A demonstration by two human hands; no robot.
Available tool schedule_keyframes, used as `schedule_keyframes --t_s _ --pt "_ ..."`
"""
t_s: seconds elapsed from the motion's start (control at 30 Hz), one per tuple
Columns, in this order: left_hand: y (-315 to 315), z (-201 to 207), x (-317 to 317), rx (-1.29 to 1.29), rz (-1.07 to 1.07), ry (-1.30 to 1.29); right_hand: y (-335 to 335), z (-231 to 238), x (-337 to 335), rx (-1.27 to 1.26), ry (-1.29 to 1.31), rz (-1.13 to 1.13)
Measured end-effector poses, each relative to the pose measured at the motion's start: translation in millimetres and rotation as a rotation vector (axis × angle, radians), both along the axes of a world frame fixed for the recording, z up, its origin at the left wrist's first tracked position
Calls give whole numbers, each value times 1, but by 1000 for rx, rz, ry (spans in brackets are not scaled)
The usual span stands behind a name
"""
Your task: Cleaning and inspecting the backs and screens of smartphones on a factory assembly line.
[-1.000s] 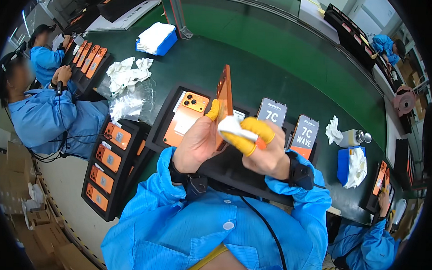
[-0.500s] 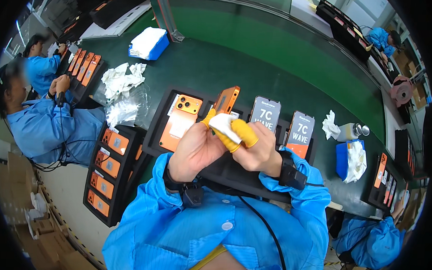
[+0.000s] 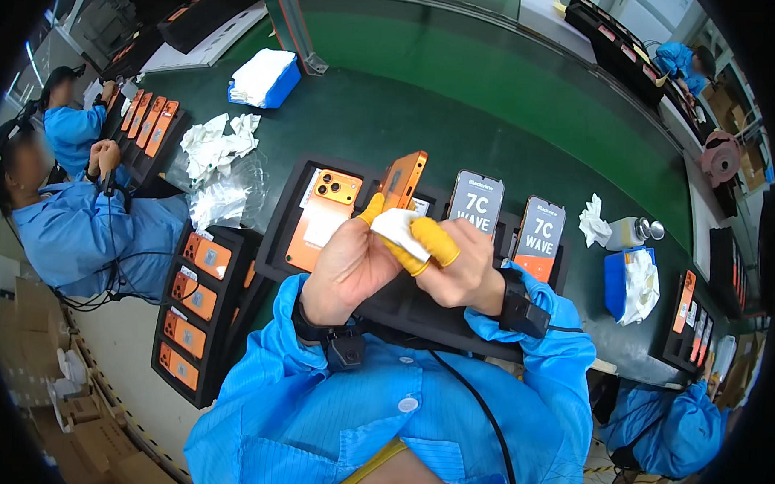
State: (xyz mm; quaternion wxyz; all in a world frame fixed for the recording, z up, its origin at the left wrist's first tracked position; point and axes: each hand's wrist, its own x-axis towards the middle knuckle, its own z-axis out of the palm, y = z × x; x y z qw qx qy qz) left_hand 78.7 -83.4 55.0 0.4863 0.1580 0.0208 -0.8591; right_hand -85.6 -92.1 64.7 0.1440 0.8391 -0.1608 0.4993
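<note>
My left hand [image 3: 350, 262] is closed round an orange smartphone [image 3: 404, 179], held up on its edge and tilted above a black foam tray [image 3: 278, 238]. In my right hand [image 3: 462, 270] a folded white wiping cloth [image 3: 397, 226] is pinched against the phone's lower end. Yellow finger cots cover some fingertips of both hands. Left of them in the tray lies an orange phone [image 3: 339, 189] with its camera side up. To the right are two phones with printed grey screen films, one [image 3: 477, 194] partly behind my right hand, the other [image 3: 542, 226] farther right.
Stacked trays of orange phones [image 3: 196, 299] stand at my left. Crumpled white cloths [image 3: 216, 146], clear plastic [image 3: 222, 202] and a blue box [image 3: 278, 89] are on the green table. A bottle [image 3: 624, 233] and another blue box [image 3: 615, 284] stand right. Co-workers [image 3: 89, 240] sit nearby.
The cloth and the fingers of my right hand have shifted slightly to the left along the phone. The upright phone has moved a little to the left too.
</note>
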Motion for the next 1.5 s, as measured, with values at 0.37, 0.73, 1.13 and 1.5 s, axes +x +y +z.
schedule_keyframes --t_s 0.37,0.73,1.13,1.5 --pt "3 13 -8 45 -115 -71 -36 -3 -21 141 -138 -346" --pt "4 13 -7 29 -135 -50 -31 2 -25 182 -139 -345" --pt "-26 -9 -21 -1098 51 -2269 -39 -18 -31 326 -102 -386" --pt "7 -2 36 -1022 191 -2423 -7 -45 -1 447 38 -50"
